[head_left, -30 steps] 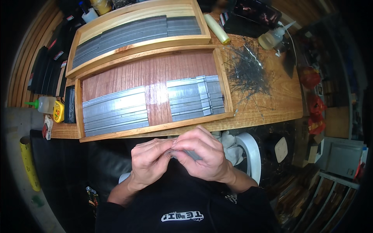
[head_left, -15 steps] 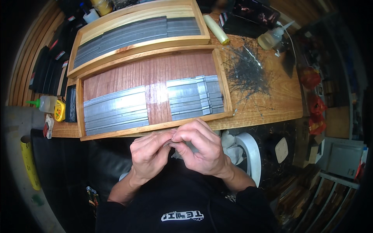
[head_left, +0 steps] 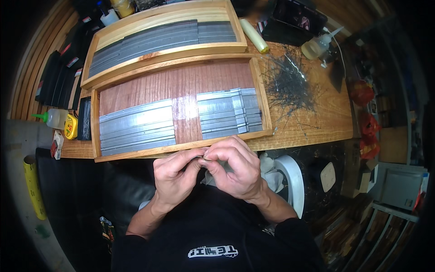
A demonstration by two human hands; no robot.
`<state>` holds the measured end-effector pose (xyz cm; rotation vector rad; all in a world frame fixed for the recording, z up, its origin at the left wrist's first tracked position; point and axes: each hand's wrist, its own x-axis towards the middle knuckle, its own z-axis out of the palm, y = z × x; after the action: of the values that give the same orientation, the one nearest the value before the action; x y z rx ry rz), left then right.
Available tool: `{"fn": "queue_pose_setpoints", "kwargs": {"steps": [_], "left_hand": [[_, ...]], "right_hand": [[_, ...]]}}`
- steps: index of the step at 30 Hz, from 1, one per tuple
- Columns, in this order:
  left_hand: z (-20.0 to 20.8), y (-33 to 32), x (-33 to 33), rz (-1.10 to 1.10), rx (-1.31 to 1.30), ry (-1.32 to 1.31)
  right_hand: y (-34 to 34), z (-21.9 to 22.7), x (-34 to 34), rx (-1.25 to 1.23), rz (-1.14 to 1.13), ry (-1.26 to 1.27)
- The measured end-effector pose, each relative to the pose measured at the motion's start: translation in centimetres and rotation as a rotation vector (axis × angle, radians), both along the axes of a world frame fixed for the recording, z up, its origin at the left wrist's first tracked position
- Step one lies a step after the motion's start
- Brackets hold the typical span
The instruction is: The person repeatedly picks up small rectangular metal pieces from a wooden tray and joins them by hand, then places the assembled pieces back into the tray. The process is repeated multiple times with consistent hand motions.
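Both hands meet in front of the near wooden tray (head_left: pixel 131 154), over my lap. My left hand (head_left: pixel 173 177) pinches a small, thin dark strip (head_left: pixel 202 158) between thumb and forefinger. The fingertips of my right hand (head_left: pixel 239 171) close on the same piece from the other side. Most of it is hidden by the fingers, so its full shape cannot be made out. Inside the near tray, flat grey metal-looking strips (head_left: pixel 136 123) lie side by side in a left group and a right group (head_left: pixel 218 119), with bare reddish board between them.
A second wooden tray (head_left: pixel 149 58) of grey strips stands behind. To the right lies a heap of thin dark slivers (head_left: pixel 290 81), near a squeeze bottle (head_left: pixel 316 46) and a phone (head_left: pixel 299 14). A yellow tape measure (head_left: pixel 70 127) and green-tipped bottle (head_left: pixel 55 119) sit at left.
My fingertips have shifted slightly on the held piece; its curved pale edge, visible before, is now mostly covered. The view has moved a little, while trays and strips stay put.
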<state>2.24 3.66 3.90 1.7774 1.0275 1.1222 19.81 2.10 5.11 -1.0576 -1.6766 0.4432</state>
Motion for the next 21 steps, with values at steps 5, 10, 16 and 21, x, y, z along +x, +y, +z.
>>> {"fn": "queue_pose_setpoints", "kwargs": {"steps": [5, 10, 16, 21], "left_hand": [[0.0, 0.3, -0.1, -0.027, -0.051, -0.076], [0.1, 0.4, -0.1, -0.036, -0.076, -0.078], [0.7, 0.7, 0.1, -0.034, -0.182, -0.134], [1.3, 0.2, -0.8, -0.244, -0.602, -0.201]], "right_hand": [[0.1, -0.2, -0.1, 0.007, 0.02, 0.052], [0.2, -0.3, 0.2, 0.002, 0.031, 0.02], [-0.3, -0.3, 0.5, -0.149, 0.026, 0.103], [-1.9, 0.7, 1.1, -0.629, 0.039, 0.313]]}}
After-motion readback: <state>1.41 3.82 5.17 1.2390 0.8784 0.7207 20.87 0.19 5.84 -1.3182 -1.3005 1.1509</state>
